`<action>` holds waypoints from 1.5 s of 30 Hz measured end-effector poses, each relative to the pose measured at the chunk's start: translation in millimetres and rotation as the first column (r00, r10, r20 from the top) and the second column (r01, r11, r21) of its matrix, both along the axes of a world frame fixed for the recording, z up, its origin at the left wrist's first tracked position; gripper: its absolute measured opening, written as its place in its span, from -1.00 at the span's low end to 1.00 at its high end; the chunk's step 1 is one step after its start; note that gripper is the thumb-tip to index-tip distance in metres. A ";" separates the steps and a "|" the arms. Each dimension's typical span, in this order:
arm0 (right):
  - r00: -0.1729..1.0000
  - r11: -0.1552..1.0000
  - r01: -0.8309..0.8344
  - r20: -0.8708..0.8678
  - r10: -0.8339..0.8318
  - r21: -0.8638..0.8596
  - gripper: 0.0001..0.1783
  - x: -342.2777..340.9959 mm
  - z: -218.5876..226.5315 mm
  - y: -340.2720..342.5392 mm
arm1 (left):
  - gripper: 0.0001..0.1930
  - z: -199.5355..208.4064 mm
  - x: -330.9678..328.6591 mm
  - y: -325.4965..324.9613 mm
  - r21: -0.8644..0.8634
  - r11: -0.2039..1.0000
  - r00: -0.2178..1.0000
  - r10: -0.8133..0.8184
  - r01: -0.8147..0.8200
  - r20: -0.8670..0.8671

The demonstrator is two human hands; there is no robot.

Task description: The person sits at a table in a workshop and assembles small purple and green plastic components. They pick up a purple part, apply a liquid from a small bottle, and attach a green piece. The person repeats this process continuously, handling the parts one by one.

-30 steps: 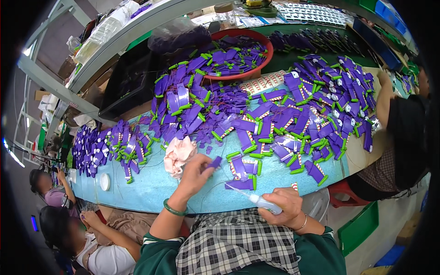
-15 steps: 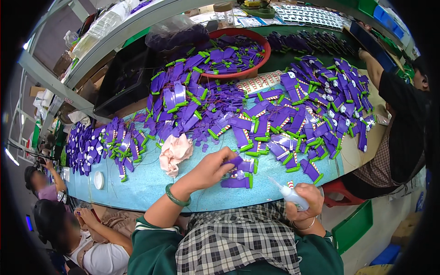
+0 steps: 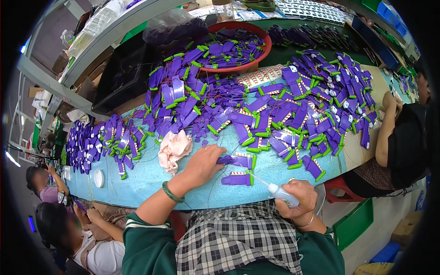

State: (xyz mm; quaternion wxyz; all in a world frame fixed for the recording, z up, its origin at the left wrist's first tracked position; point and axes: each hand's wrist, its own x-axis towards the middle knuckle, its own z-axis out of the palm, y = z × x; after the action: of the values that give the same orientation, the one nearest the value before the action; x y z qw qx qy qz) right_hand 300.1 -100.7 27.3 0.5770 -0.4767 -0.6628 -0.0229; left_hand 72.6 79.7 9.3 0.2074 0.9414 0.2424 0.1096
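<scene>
My left hand [image 3: 200, 167], with a green bangle at the wrist, is low over the blue tabletop. Its fingertips are closed on a small purple piece [image 3: 224, 160], against the left end of a flat purple part [image 3: 242, 159] with a green edge and a red-and-white striped strip. Just below lies a similar purple part [image 3: 236, 179]. Wrapped in my right hand [image 3: 300, 198] is a white squeeze bottle [image 3: 283, 194], tilted, its thin nozzle pointing left. The nozzle tip is by the green end of the lower part; whether it touches cannot be told.
A large heap of purple-and-green parts [image 3: 302, 114] covers the right side. Behind stand a red basin [image 3: 268, 46] and a black tray [image 3: 103, 98]. A pink cloth [image 3: 175, 151] and a white lid [image 3: 98, 178] lie left. Co-workers sit at both sides.
My left hand has lowered the small purple piece to the upper flat part. The bottle has moved left and tilted, bringing its nozzle to the lower part. The right co-worker's arm has drawn back.
</scene>
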 end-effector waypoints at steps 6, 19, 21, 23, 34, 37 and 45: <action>0.997 0.997 0.077 0.007 -0.077 0.010 -0.59 6.2 0.0 -7.1 | -0.70 22.0 -30.1 -0.8 0.057 0.924 0.835 0.315 -0.379 0.452; 0.964 0.972 0.234 -0.143 -0.226 0.039 -0.48 16.7 -15.2 -31.5 | -0.70 5.3 35.9 -82.0 -0.326 0.941 0.988 -0.124 0.088 -0.090; 0.971 0.978 0.210 -0.117 -0.207 0.017 -0.48 14.7 -18.2 -33.2 | -0.69 -0.7 20.9 -69.3 -0.342 0.911 0.963 -0.264 0.232 -0.050; 0.963 0.968 0.244 -0.134 -0.235 0.058 -0.55 11.4 -14.9 -25.4 | -0.69 13.9 0.9 -58.3 -0.360 0.902 0.944 -0.302 0.239 -0.130; 0.997 0.999 0.048 -0.063 -0.048 -0.003 -0.61 -13.4 -5.3 0.2 | -0.67 8.0 -49.2 -86.7 -0.214 0.930 0.944 0.320 -0.297 0.077; 0.999 0.999 -0.015 -0.051 0.014 -0.029 -0.62 -17.2 -3.2 6.3 | -0.65 -6.6 -42.4 -95.4 -0.020 0.869 0.868 0.495 -0.495 0.047; 0.998 0.995 -0.067 0.001 0.067 -0.072 -0.61 -28.8 1.3 15.5 | -0.61 -5.3 -46.6 -67.3 0.129 0.792 0.795 0.605 -0.597 -0.034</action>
State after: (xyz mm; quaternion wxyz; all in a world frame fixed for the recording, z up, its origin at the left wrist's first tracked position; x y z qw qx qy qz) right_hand 271.3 -85.2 28.5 0.5586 -0.4747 -0.6799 0.0196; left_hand 26.0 12.4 4.0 0.0997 0.8289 0.5300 0.1485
